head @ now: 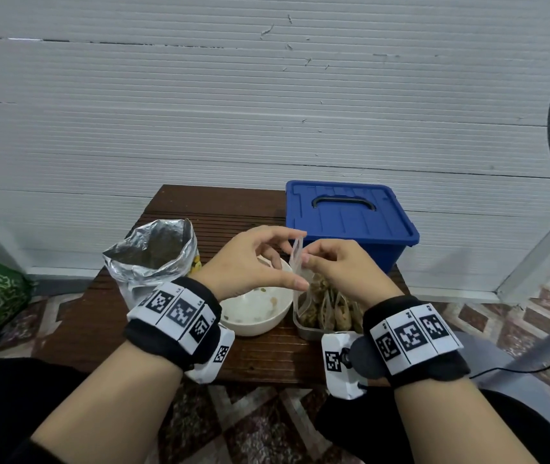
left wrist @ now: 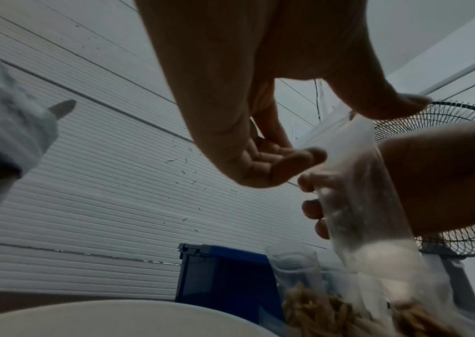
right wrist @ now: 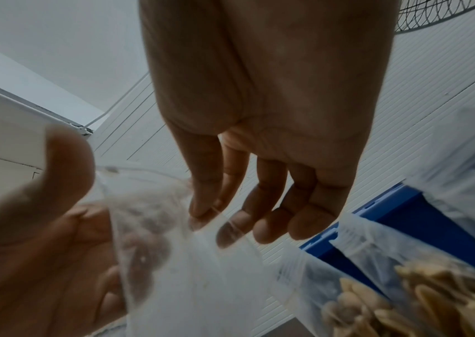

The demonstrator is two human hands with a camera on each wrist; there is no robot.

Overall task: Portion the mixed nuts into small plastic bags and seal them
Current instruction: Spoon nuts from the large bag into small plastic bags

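While the small plastic bag (head: 297, 259) is held upright above the tabletop (head: 106, 316), between the white bowl (head: 257, 313) and the tray of filled bags (head: 327, 313), it appears empty, so the step in hand is judged to be opening its mouth. The right hand (head: 340, 266) pinches one edge in a closed grip; the left hand (head: 253, 259) has thumb and fingers spread at the bag's mouth, gripping nothing firmly. Next move calls for parting the lips, then filling from the foil bag (head: 153, 259).
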